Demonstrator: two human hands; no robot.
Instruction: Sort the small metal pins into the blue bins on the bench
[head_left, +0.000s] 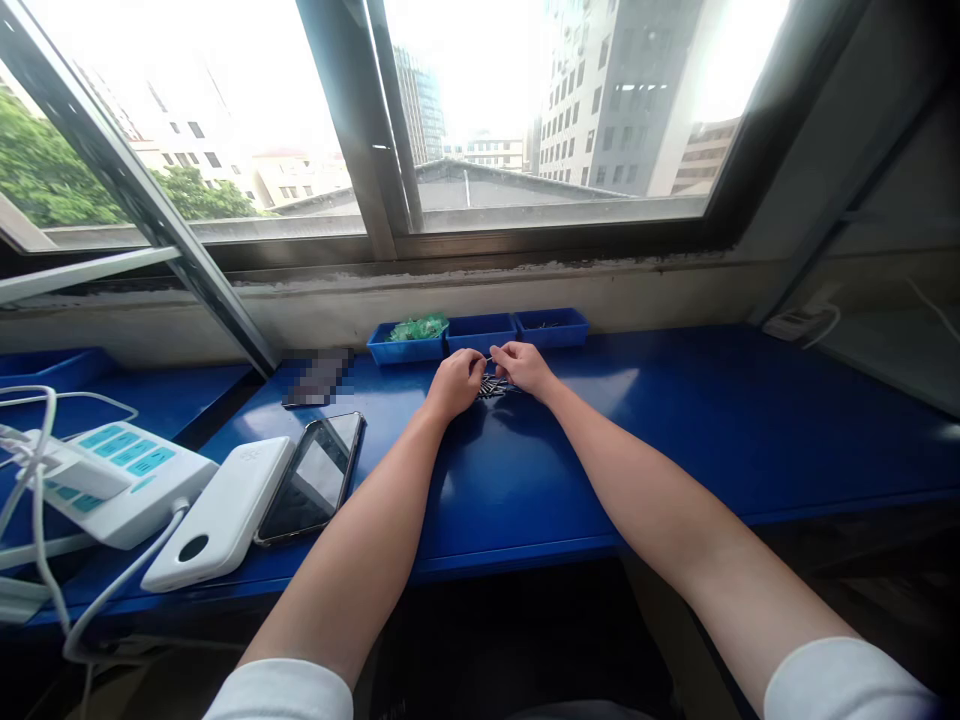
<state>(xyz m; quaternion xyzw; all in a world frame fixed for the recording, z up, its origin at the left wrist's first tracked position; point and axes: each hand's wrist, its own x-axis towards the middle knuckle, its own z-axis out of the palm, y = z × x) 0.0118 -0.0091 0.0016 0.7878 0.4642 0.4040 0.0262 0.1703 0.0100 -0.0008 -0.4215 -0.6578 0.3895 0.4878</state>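
My left hand (pixel 457 382) and my right hand (pixel 523 367) are close together over the blue table, just in front of the small blue bins. The fingers of both are pinched around a small, thin piece that spans the narrow gap between them. Beneath and between the hands lies a loose pile of thin metal pieces (pixel 493 388). Behind them stand a left bin (pixel 407 350) with green bits in it, a middle bin (pixel 480 333) and a right bin (pixel 553 328) holding some small dark pieces.
At the left on the blue table (pixel 675 420) are a phone (pixel 319 475), a white power bank (pixel 221 515), a power strip (pixel 131 475) with white cables and a blurred dark item (pixel 319 378). A metal frame post (pixel 217 285) rises beside the window.
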